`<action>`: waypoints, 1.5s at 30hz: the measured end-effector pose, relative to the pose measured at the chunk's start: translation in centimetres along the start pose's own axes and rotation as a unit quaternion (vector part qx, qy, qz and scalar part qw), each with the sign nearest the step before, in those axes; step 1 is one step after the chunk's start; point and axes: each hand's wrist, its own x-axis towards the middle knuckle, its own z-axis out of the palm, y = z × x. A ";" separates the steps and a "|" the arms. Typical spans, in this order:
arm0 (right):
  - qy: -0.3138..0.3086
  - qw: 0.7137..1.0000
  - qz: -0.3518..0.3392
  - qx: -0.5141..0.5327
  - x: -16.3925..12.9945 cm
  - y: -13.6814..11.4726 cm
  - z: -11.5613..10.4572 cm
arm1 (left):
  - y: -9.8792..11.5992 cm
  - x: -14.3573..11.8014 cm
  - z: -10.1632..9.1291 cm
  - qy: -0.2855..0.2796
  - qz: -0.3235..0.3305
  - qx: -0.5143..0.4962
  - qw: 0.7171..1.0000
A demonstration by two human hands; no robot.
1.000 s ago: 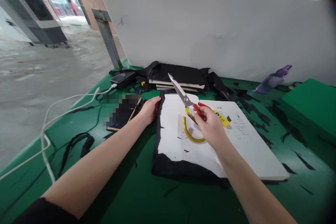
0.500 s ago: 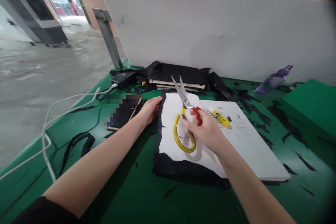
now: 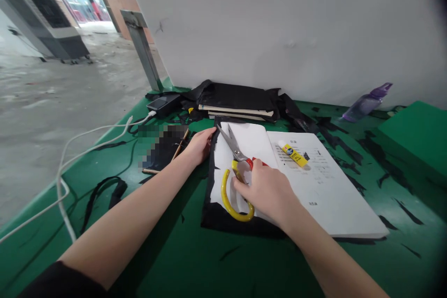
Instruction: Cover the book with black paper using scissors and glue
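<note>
The right hand (image 3: pixel 267 192) is wrapping its grip around the handles of the scissors (image 3: pixel 234 172), fingers threaded through the yellow loop and the red one, so the grip is pinching the tool. The scissors are lying low over the left part of the open white book (image 3: pixel 314 186), blades slightly parted and pointing far and to the left, toward the book's far left corner. Black cloth (image 3: pixel 213 216) is showing as a dark border under the book along its left and near edges.

The left hand (image 3: pixel 200 145) is resting on the left edge of that cloth, fingers curled loosely against it, pressing down rather than gripping anything that shows.

A yellow glue stick (image 3: pixel 293 154) is lying on the right page, just right of the scissors and apart from them. Beyond the book, a stack of boards covered in black fabric (image 3: pixel 237 102) is sitting against the white partition (image 3: pixel 279 32). A dark power adapter (image 3: pixel 163 104) with a white cable (image 3: pixel 70 149) is trailing off to the left. A purple bottle (image 3: pixel 366 101) is lying at the far right, near a raised green block (image 3: pixel 419 132). Black scraps (image 3: pixel 349 153) are littering the green desk (image 3: pixel 181 260). Nothing is standing between the blades and the book's edge.
</note>
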 end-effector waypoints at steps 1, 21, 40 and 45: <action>-0.004 1.000 -0.004 -0.007 -0.1 -0.2 0.0 | 0.0 -0.1 0.1 0.001 0.000 0.003 1.000; -0.012 0.999 -0.034 0.009 -0.2 -1.9 0.4 | 0.0 -1.2 0.8 -0.031 0.035 0.005 0.999; -0.025 0.999 -0.036 0.028 -0.4 -0.9 0.0 | -0.6 -1.4 1.0 -0.009 0.090 0.099 0.991; -0.020 0.998 -0.042 0.037 -0.4 -0.5 0.2 | -0.9 -1.1 0.7 -0.008 0.102 0.115 0.988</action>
